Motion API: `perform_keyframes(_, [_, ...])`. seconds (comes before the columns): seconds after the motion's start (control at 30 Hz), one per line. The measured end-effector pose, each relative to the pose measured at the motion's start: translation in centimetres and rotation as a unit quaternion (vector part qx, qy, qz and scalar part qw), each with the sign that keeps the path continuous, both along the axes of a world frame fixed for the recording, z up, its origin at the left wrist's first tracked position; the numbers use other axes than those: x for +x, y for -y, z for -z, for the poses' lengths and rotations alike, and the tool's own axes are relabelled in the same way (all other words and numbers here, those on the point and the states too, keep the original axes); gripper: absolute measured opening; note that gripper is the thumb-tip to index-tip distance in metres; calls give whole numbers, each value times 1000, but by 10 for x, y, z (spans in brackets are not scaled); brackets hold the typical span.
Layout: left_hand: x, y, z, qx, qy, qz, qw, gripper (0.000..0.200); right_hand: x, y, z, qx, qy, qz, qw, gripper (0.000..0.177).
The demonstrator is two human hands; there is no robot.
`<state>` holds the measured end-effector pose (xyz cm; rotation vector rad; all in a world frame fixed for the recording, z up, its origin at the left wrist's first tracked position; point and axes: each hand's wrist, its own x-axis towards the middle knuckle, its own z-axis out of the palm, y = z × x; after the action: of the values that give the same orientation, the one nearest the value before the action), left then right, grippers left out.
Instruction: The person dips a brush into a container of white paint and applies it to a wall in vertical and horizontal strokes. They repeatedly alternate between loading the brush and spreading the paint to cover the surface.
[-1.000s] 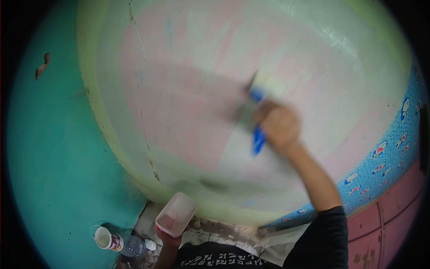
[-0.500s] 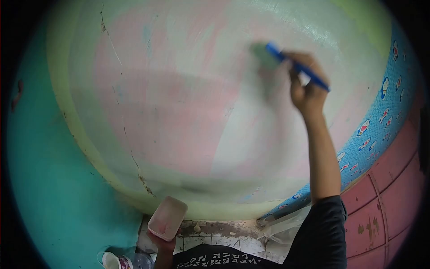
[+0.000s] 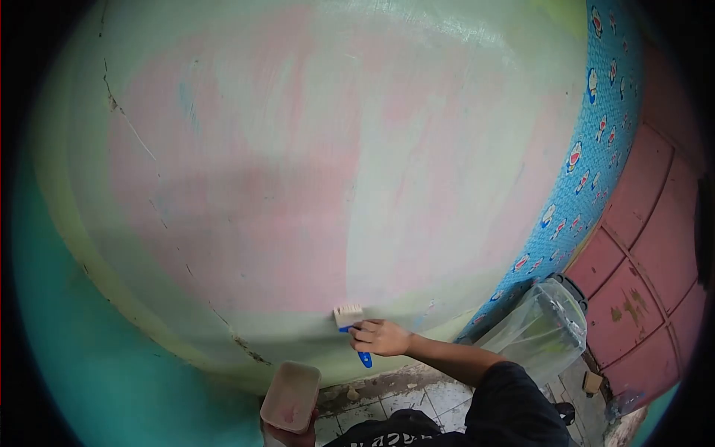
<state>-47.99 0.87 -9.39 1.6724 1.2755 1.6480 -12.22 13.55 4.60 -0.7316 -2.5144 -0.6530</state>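
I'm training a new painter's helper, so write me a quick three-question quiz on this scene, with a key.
1. Pick one: what does the right hand hold?
A. Roller
B. Brush
C. Scraper

2. True or false: the left hand holds the tub.

3. Fill in: the long crack in the wall runs down the picture's ____ half.

Key: 1. B; 2. True; 3. left

right arm (image 3: 451, 357) outstretched, right fingers (image 3: 364, 337) curled; left fingers (image 3: 313, 420) low, partly hidden.
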Motion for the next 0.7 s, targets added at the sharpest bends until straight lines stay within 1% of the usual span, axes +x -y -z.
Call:
perform_keyframes(0.07, [-4, -3, 20, 35, 34, -15, 999, 111, 11, -6, 3, -33, 10, -16, 999, 27])
perform_keyframes(0.1, [-3, -5, 24, 52, 53, -22, 997, 110, 18, -6, -26, 7, -6, 17, 1000, 25])
perform_keyframes(0.13, [-1, -5, 21, 37, 44, -21, 998, 110, 35, -14, -65, -107, -82, 1, 991, 26])
perform_keyframes(0.17, [-1, -6, 15, 20, 36, -19, 999, 110, 48, -14, -104, -106, -153, 19, 982, 37])
perform_keyframes(0.2, [2, -6, 11, 4, 29, -16, 999, 110, 67, -14, -157, -90, -185, -20, 978, 36])
perform_keyframes(0.23, [6, -6, 8, 26, 18, -29, 999, 110, 85, -12, -201, -76, -219, -14, 973, 29])
perform_keyframes(0.27, [13, -8, 6, 49, 7, -44, 998, 111, 104, -6, -252, -30, -204, 4, 979, 23])
perform_keyframes(0.3, [20, -9, 2, 72, -4, -60, 996, 112, 124, -4, -298, 45, -182, -1, 982, 18])
perform_keyframes(0.33, [29, -9, -11, -37, 184, -13, 982, 110, 141, -10, -340, 148, -196, -26, 969, 16])
perform_keyframes(0.37, [38, -9, -32, -145, 363, 34, 920, 107, 140, 7, -378, 216, -230, 86, 945, 20])
perform_keyframes(0.4, [46, -7, -47, -246, 523, 79, 812, 105, 148, 6, -409, 309, -251, 82, 914, 29])
perform_keyframes(0.43, [56, -6, -52, -235, 471, 61, 848, 86, 153, 5, -436, 378, -259, 55, 887, 28])
perform_keyframes(0.47, [68, -5, -53, -224, 416, 43, 880, 77, 158, 3, -449, 444, -267, 28, 855, 27])
perform_keyframes(0.53, [82, -7, -50, -244, 469, 58, 847, 81, 171, -7, -433, 460, -266, 52, 845, 27])
perform_keyframes(0.57, [82, -11, -46, -268, 571, 88, 771, 81, 178, -15, -419, 467, -268, 65, 840, 27])
perform_keyframes(0.6, [82, -12, -43, -285, 664, 114, 682, 81, 180, -16, -388, 492, -179, 112, 845, 20])
perform_keyframes(0.63, [88, -10, -42, -277, 662, 111, 687, 81, 179, -20, -345, 456, -147, 137, 867, 21])
perform_keyframes(0.67, [94, -8, -43, -271, 647, 117, 704, 78, 178, -23, -290, 419, -44, 235, 876, 22])
perform_keyframes(0.7, [100, -7, -45, -265, 631, 123, 719, 76, 172, -27, -226, 380, -36, 202, 902, 26])
